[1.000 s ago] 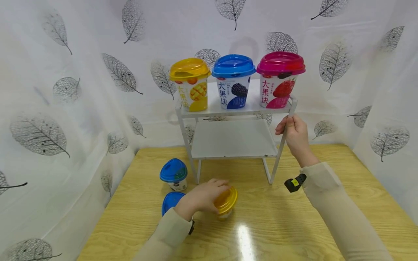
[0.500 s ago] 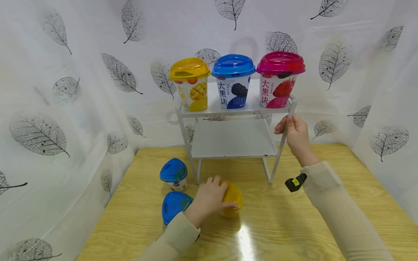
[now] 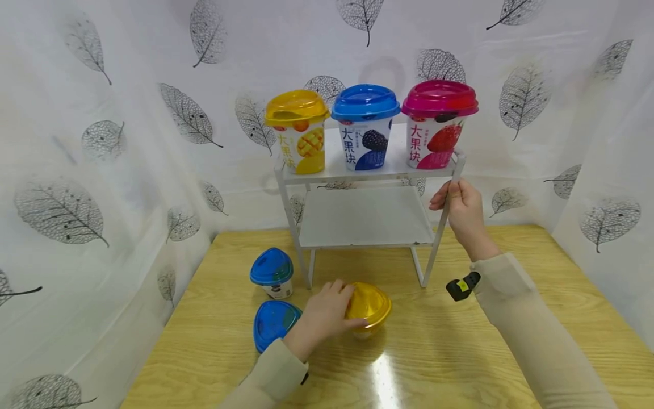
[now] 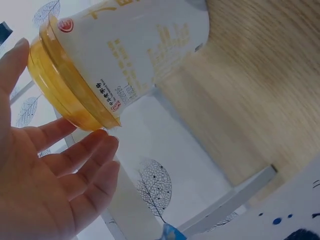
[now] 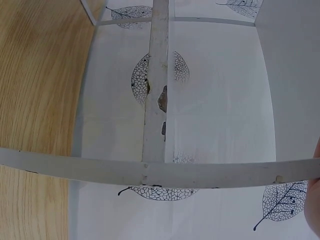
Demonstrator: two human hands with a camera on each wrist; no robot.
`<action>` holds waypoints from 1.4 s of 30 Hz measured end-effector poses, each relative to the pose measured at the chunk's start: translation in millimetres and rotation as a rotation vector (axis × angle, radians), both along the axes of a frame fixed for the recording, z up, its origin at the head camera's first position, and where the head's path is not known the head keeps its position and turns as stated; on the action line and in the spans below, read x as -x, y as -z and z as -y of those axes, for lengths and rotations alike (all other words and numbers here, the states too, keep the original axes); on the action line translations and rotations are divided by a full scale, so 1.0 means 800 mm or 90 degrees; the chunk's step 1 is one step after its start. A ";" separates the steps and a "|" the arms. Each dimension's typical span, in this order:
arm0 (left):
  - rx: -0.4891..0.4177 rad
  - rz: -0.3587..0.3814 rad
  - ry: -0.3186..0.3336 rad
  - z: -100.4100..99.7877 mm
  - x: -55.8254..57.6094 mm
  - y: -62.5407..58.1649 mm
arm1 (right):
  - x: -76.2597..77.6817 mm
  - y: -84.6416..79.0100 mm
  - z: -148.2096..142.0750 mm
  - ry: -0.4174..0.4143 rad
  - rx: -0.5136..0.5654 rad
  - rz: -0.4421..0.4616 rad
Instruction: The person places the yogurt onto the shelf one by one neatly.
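My left hand (image 3: 323,313) is at the left side of a yellow-lidded yogurt cup (image 3: 369,304) standing on the table. In the left wrist view, the fingers lie loosely spread, with thumb and fingertips right at the edge of the yellow lid (image 4: 67,82); the cup's white side with yellow print shows beyond. My right hand (image 3: 466,213) grips the right front post of a white two-tier rack (image 3: 365,216), just below its top shelf. Only a sliver of that hand shows at the right edge of the right wrist view, beside the rack's bar (image 5: 215,175).
On the top shelf stand a yellow-lidded cup (image 3: 298,130), a blue-lidded cup (image 3: 365,128) and a pink-lidded cup (image 3: 439,125). Two more blue-lidded cups, a rear one (image 3: 272,272) and a front one (image 3: 275,325), stand left on the wooden table (image 3: 460,352). A leaf-patterned curtain (image 3: 128,187) surrounds it.
The yellow-lidded cup on the table has shifted right and turned. My left hand has gone from over its lid to its left side. The right hand keeps its grip on the post.
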State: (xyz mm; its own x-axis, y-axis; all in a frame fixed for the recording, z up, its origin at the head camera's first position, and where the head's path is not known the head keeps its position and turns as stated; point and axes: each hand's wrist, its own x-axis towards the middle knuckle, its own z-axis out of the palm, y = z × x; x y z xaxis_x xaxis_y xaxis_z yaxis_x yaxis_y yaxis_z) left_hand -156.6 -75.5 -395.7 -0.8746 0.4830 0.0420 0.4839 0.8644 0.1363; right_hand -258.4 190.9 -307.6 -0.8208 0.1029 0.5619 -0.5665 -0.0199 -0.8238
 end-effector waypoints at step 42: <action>-0.594 0.313 -0.092 -0.001 -0.009 0.093 | -0.002 0.001 -0.005 -0.024 -0.028 0.008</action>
